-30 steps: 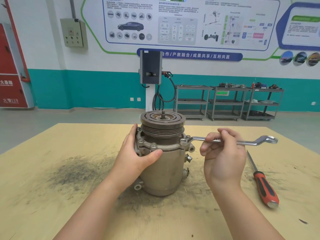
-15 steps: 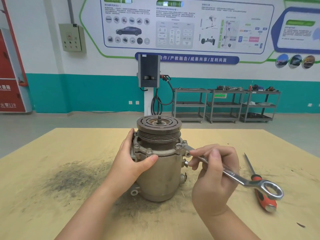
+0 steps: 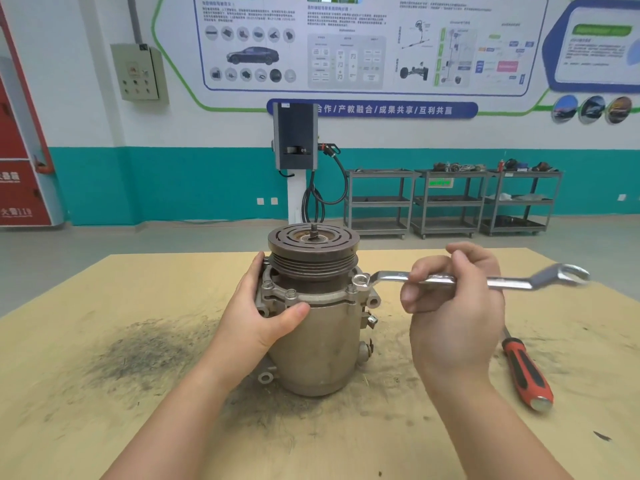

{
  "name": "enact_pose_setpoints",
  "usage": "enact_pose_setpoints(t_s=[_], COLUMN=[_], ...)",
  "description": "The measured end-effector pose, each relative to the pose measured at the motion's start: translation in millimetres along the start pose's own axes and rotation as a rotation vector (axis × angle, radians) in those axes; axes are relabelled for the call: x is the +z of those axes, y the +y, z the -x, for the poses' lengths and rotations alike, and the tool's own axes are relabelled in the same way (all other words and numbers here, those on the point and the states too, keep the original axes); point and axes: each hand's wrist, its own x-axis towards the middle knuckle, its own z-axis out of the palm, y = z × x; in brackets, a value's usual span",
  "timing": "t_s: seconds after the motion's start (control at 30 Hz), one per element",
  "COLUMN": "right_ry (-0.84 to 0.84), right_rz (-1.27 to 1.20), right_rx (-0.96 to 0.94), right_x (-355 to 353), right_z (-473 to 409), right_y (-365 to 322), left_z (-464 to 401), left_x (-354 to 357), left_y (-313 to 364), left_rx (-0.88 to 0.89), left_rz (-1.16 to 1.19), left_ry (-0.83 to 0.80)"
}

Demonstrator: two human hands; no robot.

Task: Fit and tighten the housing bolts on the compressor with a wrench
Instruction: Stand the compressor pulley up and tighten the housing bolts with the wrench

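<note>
Dull grey cast aluminium is what you're looking at: a squat cylindrical compressor (image 3: 317, 344) standing upright on the scuffed yellow wooden counter (image 3: 86, 427), with a dark grooved pulley (image 3: 313, 249) on top. Everything else sits around that compressor.

The left hand (image 3: 258, 315) wraps the compressor's left side just under the flange, thumb across the front and the other fingers curled around the back, so it's bracing the body. The right hand (image 3: 453, 306), to the compressor's right, has its fingers (image 3: 426, 271) curled round the shank of a shiny steel double-ended ring wrench (image 3: 502, 282). One ring end sits over a housing bolt (image 3: 360, 281) on the right side of the flange, and the handle sticks out roughly level, away from the compressor. The far end looks blurred, so I'd guess it's mid-swing.

A red-and-black-handled screwdriver (image 3: 526, 372) lies on the counter further right of the compressor, near the wrench's arc.

What I'd worry about:
- the ring not fully seated, so it rides up and rounds the bolt head
- the compressor is only hand-held, not clamped, so a hard pull could twist or tip it
- a slip sends knuckles into the flange lugs
- the grip is mid-shank, so there's less leverage and the bolt could end up under-tightened
</note>
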Motion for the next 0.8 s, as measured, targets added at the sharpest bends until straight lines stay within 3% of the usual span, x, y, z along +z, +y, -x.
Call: enact_pose_setpoints(t_s=[0.13,0.47,0.63,0.8], right_ry=[0.057,-0.072,-0.026,-0.020], right_rz=[-0.065,-0.064,0.086,0.273], right_rx=[0.249,0.438,0.181,-0.237], right_x=[-4,-10,-10,1], right_z=[-13,-29,-18,12], right_y=[5,8,15,16], left_z=[1,1,2,1], left_x=[-3,-1,3,6], left_y=[2,6,5,4], left_rx=[-0.011,-0.003,0.011,0.020], left_rz=[-0.024,-0.042,-0.053,-0.062], left_ry=[-0.033,-0.029,-0.006,0.019])
